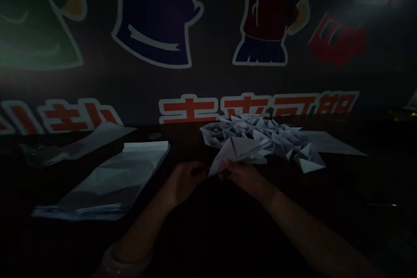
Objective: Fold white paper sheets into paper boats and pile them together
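A folded white paper piece [236, 150] is held up just above a dark table [358, 191]. My right hand [243, 176] pinches its lower edge with closed fingers. My left hand [184, 180] is closed at the paper's lower left corner and touches it there. Directly behind the held piece lies a pile of several folded paper shapes [276, 139]. The scene is very dark, so my fingertips are hard to make out.
A stack of flat white paper sheets [114, 180] lies at the left. Another loose sheet [91, 139] lies behind it, and one flat sheet [329, 143] sits right of the pile. A wall with cartoon figures and red characters [254, 106] rises behind the table.
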The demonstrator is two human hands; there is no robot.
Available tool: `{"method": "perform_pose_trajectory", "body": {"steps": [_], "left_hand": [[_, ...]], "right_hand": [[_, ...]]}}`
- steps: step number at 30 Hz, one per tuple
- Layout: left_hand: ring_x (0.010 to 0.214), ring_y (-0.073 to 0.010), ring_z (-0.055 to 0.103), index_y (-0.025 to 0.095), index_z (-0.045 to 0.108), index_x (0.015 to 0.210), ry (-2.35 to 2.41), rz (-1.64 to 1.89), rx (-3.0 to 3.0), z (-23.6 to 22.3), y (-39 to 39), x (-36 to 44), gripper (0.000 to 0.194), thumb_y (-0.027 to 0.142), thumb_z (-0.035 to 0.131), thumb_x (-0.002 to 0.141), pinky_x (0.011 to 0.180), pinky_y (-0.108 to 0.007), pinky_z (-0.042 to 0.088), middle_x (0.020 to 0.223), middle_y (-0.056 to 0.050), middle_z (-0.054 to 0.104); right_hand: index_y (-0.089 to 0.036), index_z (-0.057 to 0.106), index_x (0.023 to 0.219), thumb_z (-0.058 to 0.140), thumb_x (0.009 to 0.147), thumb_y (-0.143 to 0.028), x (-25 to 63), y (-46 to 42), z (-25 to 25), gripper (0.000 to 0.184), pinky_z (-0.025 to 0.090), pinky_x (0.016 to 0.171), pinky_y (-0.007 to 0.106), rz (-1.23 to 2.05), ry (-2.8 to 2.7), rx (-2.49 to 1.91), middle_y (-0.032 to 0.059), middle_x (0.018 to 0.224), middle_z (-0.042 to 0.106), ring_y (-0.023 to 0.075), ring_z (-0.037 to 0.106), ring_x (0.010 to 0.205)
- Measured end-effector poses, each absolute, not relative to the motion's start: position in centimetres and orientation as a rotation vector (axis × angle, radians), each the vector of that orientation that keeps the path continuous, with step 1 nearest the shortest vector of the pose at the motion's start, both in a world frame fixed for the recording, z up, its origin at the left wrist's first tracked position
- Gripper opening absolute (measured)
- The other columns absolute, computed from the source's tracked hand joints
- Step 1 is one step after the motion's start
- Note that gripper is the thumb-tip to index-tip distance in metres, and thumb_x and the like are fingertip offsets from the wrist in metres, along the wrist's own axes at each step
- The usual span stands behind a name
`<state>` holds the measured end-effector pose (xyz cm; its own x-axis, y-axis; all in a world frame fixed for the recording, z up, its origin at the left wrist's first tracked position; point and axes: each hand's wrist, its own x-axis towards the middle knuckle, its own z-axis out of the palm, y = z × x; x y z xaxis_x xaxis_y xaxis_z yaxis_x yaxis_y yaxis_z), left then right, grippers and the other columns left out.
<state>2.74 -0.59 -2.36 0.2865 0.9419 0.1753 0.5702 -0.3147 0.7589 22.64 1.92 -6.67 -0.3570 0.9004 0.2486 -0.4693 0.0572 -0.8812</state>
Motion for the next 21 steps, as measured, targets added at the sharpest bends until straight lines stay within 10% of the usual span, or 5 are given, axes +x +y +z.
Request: {"method": "perform_pose_trajectory", "body": {"steps": [17, 21], "left_hand": [[0.079, -0.0203, 0.067, 0.023, 0.075, 0.087, 1.348, 0.934, 2.042, -2.7, -0.4, 3.0, 0.034, 0.049, 0.055, 0.081, 0.068, -0.026, 0.046, 0.081, 0.001, 0.075], [0.076, -0.0207, 0.068, 0.024, 0.074, 0.080, 1.449, 1.140, 1.967, -2.8, 0.6, 2.1, 0.031, 0.048, 0.055, 0.078, 0.071, -0.029, 0.049, 0.078, 0.000, 0.075]], "right_hand": [[-0.016, 0.065, 0.086, 0.073, 0.073, -0.049, 22.2, 1.9, -6.5, 0.037, 0.056, 0.063, 0.035, 1.505, -1.132, -0.628, 0.0043, 0.076, 0.071, 0.0187, 0.068, 0.065], [-0.019, 0.063, 0.093, 0.061, 0.079, -0.057, 25.0, 1.5, -4.6, 0.041, 0.054, 0.061, 0.036, 0.943, -1.216, -0.817, 0.0064, 0.078, 0.069, 0.0214, 0.067, 0.067]]}}
